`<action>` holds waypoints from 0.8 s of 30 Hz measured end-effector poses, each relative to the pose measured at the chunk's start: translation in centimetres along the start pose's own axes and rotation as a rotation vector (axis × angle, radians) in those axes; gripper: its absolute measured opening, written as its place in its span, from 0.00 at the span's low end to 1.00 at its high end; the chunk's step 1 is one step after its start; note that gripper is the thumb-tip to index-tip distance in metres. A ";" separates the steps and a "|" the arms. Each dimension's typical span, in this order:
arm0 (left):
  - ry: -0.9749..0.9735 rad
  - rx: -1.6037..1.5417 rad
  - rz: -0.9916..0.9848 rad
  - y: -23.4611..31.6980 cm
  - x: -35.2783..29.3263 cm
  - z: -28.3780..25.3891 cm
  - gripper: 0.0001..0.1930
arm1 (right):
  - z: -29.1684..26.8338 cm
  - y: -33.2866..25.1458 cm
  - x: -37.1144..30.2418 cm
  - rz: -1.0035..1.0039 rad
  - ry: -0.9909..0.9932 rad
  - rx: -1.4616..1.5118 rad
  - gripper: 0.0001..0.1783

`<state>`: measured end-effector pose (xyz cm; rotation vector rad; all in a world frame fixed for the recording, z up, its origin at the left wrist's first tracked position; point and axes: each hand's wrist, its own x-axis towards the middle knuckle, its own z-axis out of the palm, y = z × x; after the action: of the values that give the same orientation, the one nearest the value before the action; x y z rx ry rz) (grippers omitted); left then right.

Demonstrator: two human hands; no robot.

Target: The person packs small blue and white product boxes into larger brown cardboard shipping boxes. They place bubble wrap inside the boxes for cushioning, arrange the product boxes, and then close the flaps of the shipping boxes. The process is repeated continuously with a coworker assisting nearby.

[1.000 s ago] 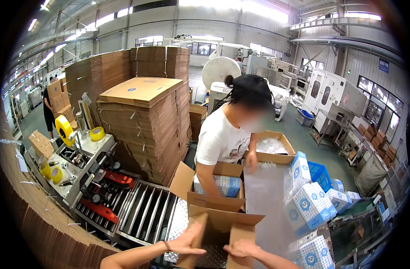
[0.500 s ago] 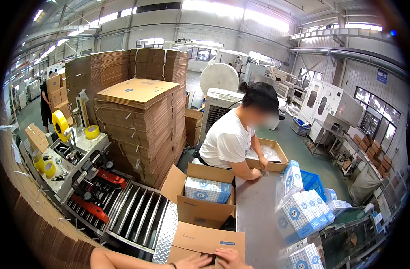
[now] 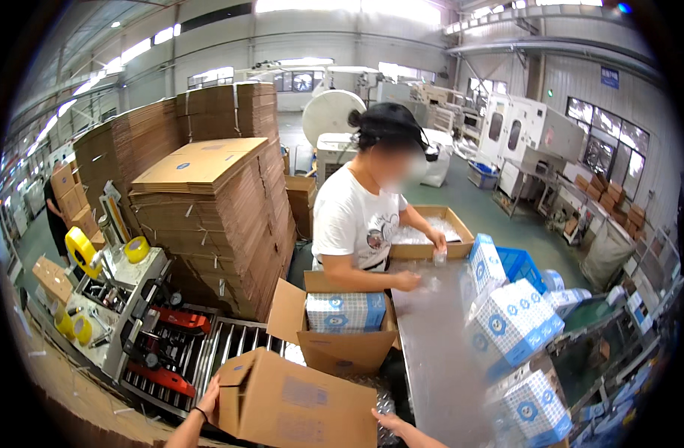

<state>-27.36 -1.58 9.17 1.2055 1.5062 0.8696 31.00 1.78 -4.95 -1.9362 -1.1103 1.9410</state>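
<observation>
Between my two hands a cardboard box (image 3: 297, 396) is held tilted, its side with faint printing facing up and its flaps at the left end folded in. My left hand (image 3: 210, 397) grips its left end; a dark band circles that wrist. My right hand (image 3: 389, 422) is against the box's right edge. Just beyond stands an open cardboard box (image 3: 347, 349) with a blue-and-white pack (image 3: 345, 312) inside. To the right is the metal table (image 3: 439, 351), carrying blue-and-white packs (image 3: 515, 328).
A co-worker (image 3: 364, 216) in a white shirt handles small clear items beside a shallow carton (image 3: 431, 233). A roller conveyor (image 3: 233, 340) leads to a tape machine (image 3: 166, 351) at the left. Stacked flat cartons (image 3: 215, 231) rise behind. A blue crate (image 3: 522, 267) stands past the table.
The box at my front has been lifted and turned, and my hands have moved from its top to its two ends. The co-worker has straightened up, and the hands have moved apart.
</observation>
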 end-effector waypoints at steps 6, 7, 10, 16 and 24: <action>-0.235 -0.787 -0.369 -1.7 0.2 1.1 0.48 | 4.7 -13.0 -15.2 -0.499 -0.215 0.471 0.29; -0.656 -1.199 -0.424 -5.5 0.9 0.0 0.47 | 5.4 -17.0 -18.6 -0.673 -0.307 0.318 0.34; -0.458 -0.406 -0.487 -10.9 4.8 6.5 0.53 | 11.0 -25.8 -26.2 -0.645 -0.055 -0.237 0.21; -0.210 0.336 0.104 14.6 4.8 22.3 0.39 | 18.4 -16.7 -11.9 -0.400 0.008 -0.521 0.24; -0.396 -0.416 -0.311 5.1 9.3 13.1 0.20 | -3.9 -12.2 -20.6 -0.492 0.918 -0.929 0.14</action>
<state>-13.58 8.15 8.14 0.7563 1.0845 0.6453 32.88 -0.75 19.12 -2.1621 -1.9979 0.1320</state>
